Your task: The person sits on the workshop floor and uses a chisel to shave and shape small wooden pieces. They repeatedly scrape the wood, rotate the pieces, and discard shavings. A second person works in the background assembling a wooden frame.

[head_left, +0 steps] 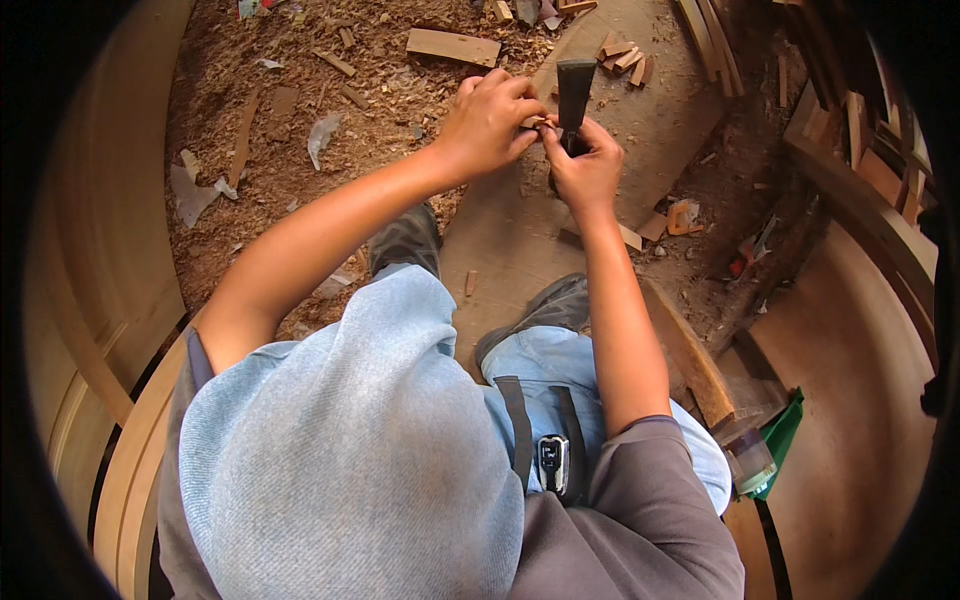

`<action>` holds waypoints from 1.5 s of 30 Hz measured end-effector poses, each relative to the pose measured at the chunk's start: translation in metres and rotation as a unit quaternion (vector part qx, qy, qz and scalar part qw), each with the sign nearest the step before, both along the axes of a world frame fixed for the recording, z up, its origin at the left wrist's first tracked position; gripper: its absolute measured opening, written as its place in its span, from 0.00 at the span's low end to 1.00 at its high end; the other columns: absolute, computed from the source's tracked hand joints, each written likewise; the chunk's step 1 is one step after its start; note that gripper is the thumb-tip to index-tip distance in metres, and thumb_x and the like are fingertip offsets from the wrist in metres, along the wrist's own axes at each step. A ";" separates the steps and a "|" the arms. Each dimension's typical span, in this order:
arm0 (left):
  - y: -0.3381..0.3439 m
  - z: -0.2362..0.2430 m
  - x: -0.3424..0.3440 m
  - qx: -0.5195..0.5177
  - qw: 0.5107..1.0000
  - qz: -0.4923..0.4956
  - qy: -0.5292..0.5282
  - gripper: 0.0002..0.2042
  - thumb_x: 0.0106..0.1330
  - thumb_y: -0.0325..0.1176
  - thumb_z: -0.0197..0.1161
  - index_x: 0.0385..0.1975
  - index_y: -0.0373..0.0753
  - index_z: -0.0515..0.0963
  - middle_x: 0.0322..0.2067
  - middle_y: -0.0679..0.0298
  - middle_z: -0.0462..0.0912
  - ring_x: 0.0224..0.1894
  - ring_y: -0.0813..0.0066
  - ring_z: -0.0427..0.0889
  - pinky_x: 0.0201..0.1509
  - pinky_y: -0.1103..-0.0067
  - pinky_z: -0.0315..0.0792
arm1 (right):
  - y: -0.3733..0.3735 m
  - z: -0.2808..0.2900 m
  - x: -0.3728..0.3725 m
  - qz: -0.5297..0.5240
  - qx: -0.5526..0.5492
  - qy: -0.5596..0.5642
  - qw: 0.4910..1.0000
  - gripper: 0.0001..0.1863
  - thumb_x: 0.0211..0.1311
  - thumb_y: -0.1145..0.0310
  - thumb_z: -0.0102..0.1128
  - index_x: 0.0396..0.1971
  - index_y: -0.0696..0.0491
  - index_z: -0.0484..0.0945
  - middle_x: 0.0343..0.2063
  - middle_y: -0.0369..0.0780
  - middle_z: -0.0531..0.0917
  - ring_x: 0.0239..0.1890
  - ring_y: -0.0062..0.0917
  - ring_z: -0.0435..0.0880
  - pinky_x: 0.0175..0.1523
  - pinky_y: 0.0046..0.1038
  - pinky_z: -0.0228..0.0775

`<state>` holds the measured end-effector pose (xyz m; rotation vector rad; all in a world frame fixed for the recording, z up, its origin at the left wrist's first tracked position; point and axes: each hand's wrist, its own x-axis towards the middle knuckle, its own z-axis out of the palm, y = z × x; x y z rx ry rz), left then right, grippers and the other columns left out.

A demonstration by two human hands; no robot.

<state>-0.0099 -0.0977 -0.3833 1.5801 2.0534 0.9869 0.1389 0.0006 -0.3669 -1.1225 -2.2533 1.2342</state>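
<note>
Out in front of me, both hands are close together over a brown board (500, 225) on the floor. My left hand (490, 118) is closed, its fingertips pinching a small pale piece (538, 122) that looks like wood. My right hand (588, 170) is closed around a dark metal tool (575, 92) with a long, wedge-like head, broad at its far end. The tips of the right thumb and forefinger meet the small piece too. Most of the tool's grip is hidden by the right hand, so its exact kind is unclear.
Wood shavings (300, 75) and offcuts cover the floor at left, with a larger wood block (453, 46) beyond my left hand. Small wood sticks (626, 62) lie past the tool. Curved wooden parts (870, 215) stand at right, near a clear jar (750, 463). Wooden panels (110, 200) rise at left.
</note>
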 end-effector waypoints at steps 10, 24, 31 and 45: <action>0.004 -0.014 0.000 -0.018 0.999 -0.020 -0.018 0.08 0.56 0.35 0.72 0.35 0.44 0.86 0.39 0.69 0.82 0.49 0.67 0.77 0.54 0.65 0.65 | -0.009 0.011 0.022 0.008 -0.037 -0.111 0.993 0.10 0.68 0.67 0.63 0.40 0.58 0.81 0.30 0.39 0.84 0.29 0.20 0.83 0.36 0.27 0.73; 0.002 -0.021 0.001 0.018 1.000 0.000 -0.006 0.07 0.54 0.33 0.73 0.33 0.45 0.85 0.36 0.69 0.81 0.46 0.67 0.77 0.51 0.67 0.67 | -0.044 0.040 0.030 -0.049 -0.273 -0.064 0.959 0.10 0.78 0.67 0.45 0.47 0.58 0.65 0.23 0.39 0.76 0.21 0.23 0.78 0.27 0.26 0.71; 0.002 -0.022 0.002 0.021 1.000 0.005 -0.008 0.07 0.54 0.34 0.73 0.32 0.45 0.85 0.35 0.69 0.80 0.45 0.66 0.77 0.51 0.67 0.67 | -0.054 0.039 0.031 -0.051 -0.290 0.001 0.956 0.12 0.80 0.63 0.40 0.46 0.57 0.66 0.21 0.37 0.74 0.19 0.20 0.76 0.23 0.24 0.68; 0.002 -0.022 0.001 0.003 1.000 -0.007 -0.010 0.08 0.55 0.36 0.73 0.33 0.44 0.85 0.37 0.69 0.82 0.47 0.67 0.77 0.54 0.66 0.65 | -0.061 0.034 0.034 -0.083 -0.249 0.075 0.962 0.13 0.80 0.62 0.39 0.43 0.57 0.66 0.20 0.37 0.73 0.17 0.20 0.74 0.22 0.24 0.67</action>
